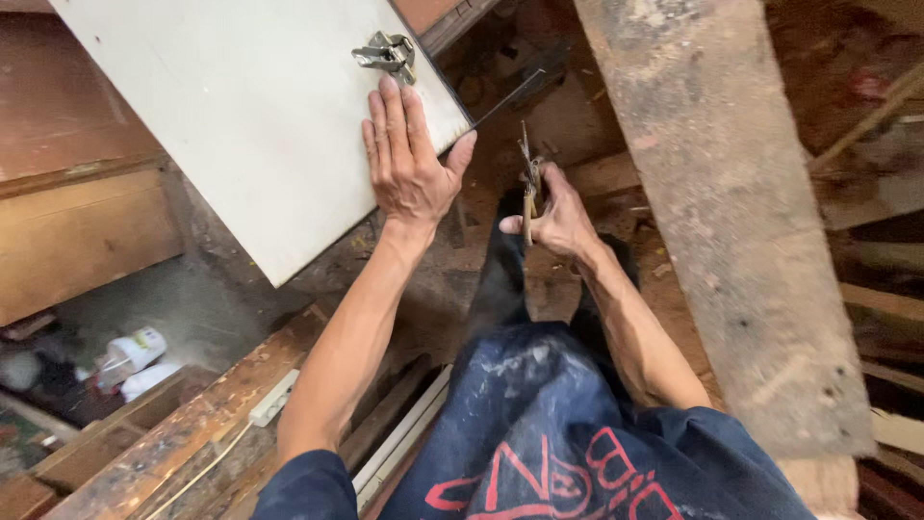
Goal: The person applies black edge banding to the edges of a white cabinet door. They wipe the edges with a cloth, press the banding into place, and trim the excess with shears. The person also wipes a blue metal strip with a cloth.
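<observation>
My left hand (406, 164) lies flat, fingers spread, on a white cabinet door panel (250, 106) near its right edge. A metal hinge (385, 53) is fixed to the panel just above my fingertips. My right hand (556, 217) is closed around a small tool with a wooden handle and metal tip (529, 178), held upright to the right of the panel's corner. My legs in dark blue paint-spotted trousers (549, 424) show below.
A thick rough concrete-coloured beam (722, 221) runs down the right side. Wooden furniture (77, 231) stands at the left, worn planks (183, 443) at bottom left, a white bottle (130, 354) among clutter below. Dusty floor with wood scraps lies beneath.
</observation>
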